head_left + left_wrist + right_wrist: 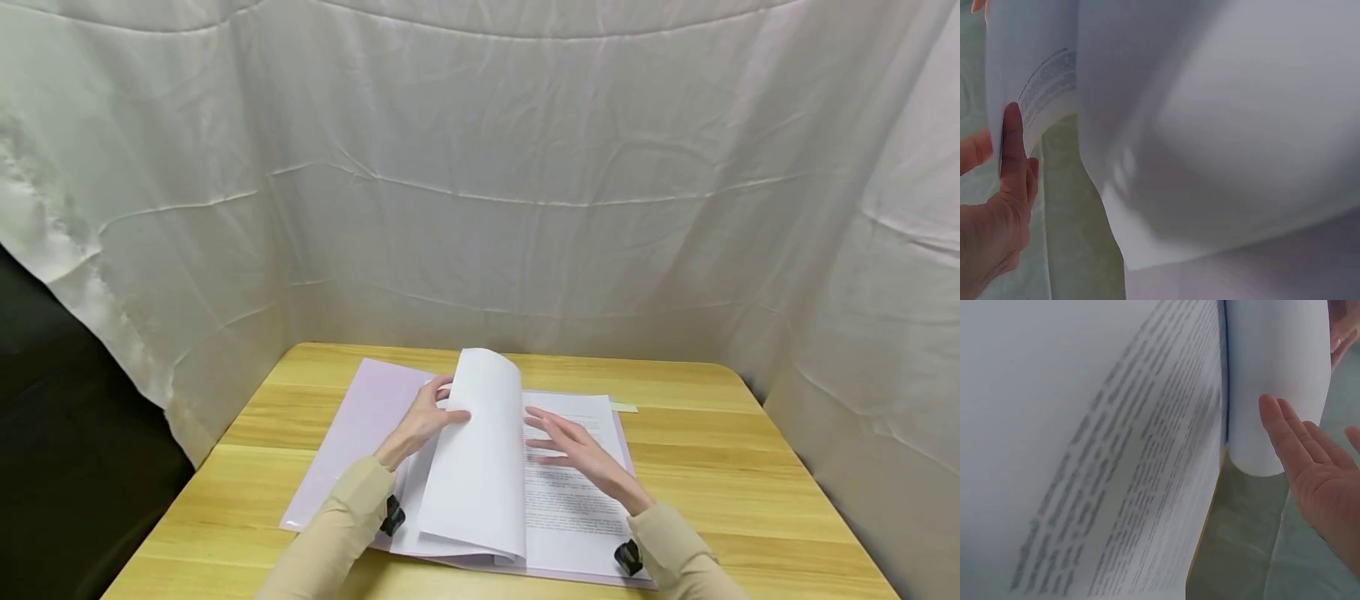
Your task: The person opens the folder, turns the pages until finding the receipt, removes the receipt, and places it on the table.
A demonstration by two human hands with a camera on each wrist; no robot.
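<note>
Lifted paper [480, 450] curves over a lilac folder [348, 454]

A pale curtain [540, 175] hangs behind and at both sides of the wooden table [720, 467], probably to screen off the surroundings. On the table the folder lies spread flat, its cover laid out to the left, which leaves the sheets within reach of both hands. To the right lies a printed page [566, 508], facing up.

The lifted paper stands in a curve between this page and the cover; whether it is one leaf or several I cannot tell. The left hand [420, 421] pinches its left edge, thumb on the near face and fingers behind, a grip that appears to hold the free side up while the rest bends. The right hand [572, 448] grips nothing: its fingers are spread and extended over the printed page, near the curve, perhaps to steady or smooth it. Contact there is unclear.

Smallest, a pale strip [626, 407] juts out beyond the printed page's upper right corner, possibly as a marker.
</note>
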